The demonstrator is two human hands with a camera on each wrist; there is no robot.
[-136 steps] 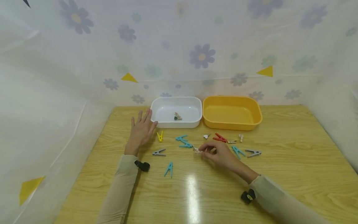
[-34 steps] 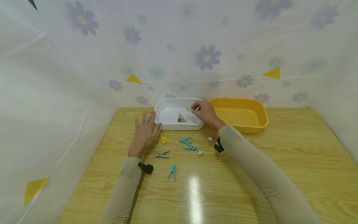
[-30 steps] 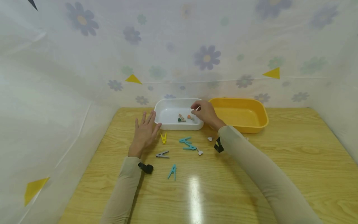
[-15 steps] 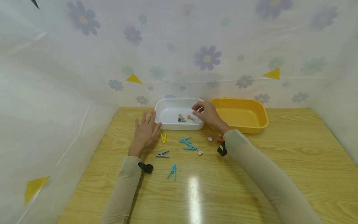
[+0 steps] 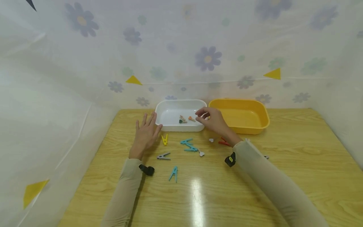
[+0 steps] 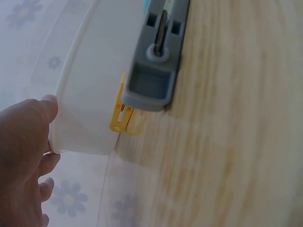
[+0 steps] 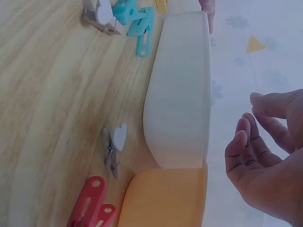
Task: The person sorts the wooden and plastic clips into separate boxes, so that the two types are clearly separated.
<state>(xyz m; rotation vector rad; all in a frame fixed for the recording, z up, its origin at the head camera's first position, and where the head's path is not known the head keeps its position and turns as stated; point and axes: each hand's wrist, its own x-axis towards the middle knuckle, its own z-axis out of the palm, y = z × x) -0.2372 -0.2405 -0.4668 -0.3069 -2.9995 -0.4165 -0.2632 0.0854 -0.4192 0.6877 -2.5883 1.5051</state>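
My left hand [image 5: 144,137] rests against the left end of the white plastic tub [image 5: 180,128], its fingers spread and its thumb near the front corner. In the left wrist view a fingertip touches the tub's rim [image 6: 71,56]. Over the tub's right end hangs my right hand [image 5: 214,121], fingers loosely bent and holding nothing, as the right wrist view also shows. Inside the tub lie small wooden clothespins, one with an orange decoration [image 5: 190,118] and others beside a dark green heart [image 5: 181,121].
A yellow tub [image 5: 239,130] stands right of the white one. In front lie a yellow clothespin [image 5: 164,140], several light-blue clothespins [image 5: 174,173], a grey one [image 5: 163,156], white-heart clothespins [image 5: 201,154] and a red one [image 5: 224,142]. My right forearm hides part of the table.
My right hand carried a small clothespin from the table to the white tub and let it go; it now lies there. Since then the hand has drawn slightly back and right. The left hand stays.
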